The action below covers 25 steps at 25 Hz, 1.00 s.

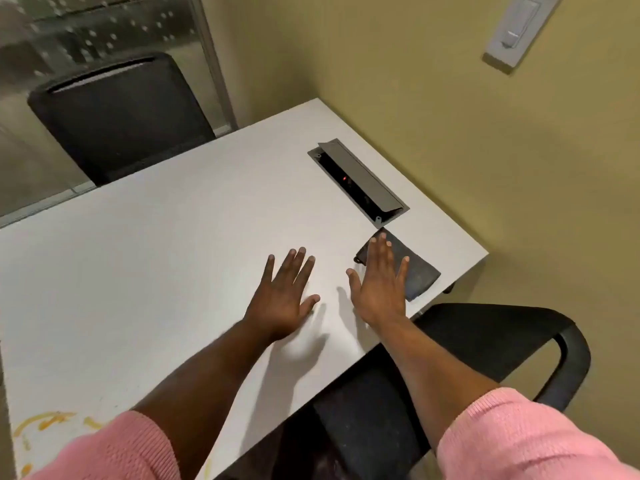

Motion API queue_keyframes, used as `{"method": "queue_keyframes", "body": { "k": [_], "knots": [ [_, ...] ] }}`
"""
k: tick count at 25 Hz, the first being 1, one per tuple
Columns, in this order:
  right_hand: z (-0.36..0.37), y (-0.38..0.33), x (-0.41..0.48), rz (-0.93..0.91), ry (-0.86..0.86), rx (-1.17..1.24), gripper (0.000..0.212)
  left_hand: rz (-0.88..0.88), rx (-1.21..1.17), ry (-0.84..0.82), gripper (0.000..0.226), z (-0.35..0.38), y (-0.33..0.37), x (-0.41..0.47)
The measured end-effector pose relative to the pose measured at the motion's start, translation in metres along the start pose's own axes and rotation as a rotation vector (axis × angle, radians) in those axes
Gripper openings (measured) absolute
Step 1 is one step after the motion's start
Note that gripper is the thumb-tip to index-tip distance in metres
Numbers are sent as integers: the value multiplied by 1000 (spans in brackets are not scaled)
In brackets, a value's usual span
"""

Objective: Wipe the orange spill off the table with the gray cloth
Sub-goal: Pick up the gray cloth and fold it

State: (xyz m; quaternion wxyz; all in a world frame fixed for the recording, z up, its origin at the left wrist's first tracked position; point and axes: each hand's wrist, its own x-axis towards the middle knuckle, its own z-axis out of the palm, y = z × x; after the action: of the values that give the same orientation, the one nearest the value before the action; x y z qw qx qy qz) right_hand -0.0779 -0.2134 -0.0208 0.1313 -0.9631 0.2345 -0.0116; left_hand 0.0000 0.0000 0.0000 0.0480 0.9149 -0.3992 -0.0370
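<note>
The fingers (379, 252) of the right hand (377, 289) are spread flat and straight, their tips lying over the near-left part of the gray cloth (420, 275); they are not curled around anything, so the hand has hold of nothing yet. The left hand (282, 299) is splayed the same way, palm down on or just above the bare tabletop (156, 271), beside the right hand and empty too.

The cloth lies folded near the tabletop's right edge, just below the open cable box (360, 181) set into the surface. The orange spill (48, 422) is well apart from it, streaked across the near-left corner and partly hidden by the pink sleeve (114, 452).

The step in hand looks like picking up the cloth. To do it well, the right fingers should curl and gather the folded layers together so the cloth comes up as one pad rather than unfolding. A pinch across the fold would keep a broad flat face for wiping. The cloth then has to cross the whole tabletop to the streaks, and the left arm should clear off the spill first so the sleeve does not smear it.
</note>
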Motion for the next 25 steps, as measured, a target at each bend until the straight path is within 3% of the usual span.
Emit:
{"method": "queue_keyframes", "body": {
  "k": [4, 11, 18, 25],
  "knots": [
    [33, 31, 22, 161, 27, 43, 81, 170, 78, -65, 75, 32, 30, 84],
    [86, 86, 35, 325, -95, -46, 76, 296, 53, -228, 66, 108, 65, 172],
    [101, 113, 38, 345, 156, -28, 64, 344, -2, -251, 56, 136, 65, 210],
    [105, 117, 41, 346, 289, 35, 30, 351, 11, -177, 41, 135, 71, 223]
  ]
}}
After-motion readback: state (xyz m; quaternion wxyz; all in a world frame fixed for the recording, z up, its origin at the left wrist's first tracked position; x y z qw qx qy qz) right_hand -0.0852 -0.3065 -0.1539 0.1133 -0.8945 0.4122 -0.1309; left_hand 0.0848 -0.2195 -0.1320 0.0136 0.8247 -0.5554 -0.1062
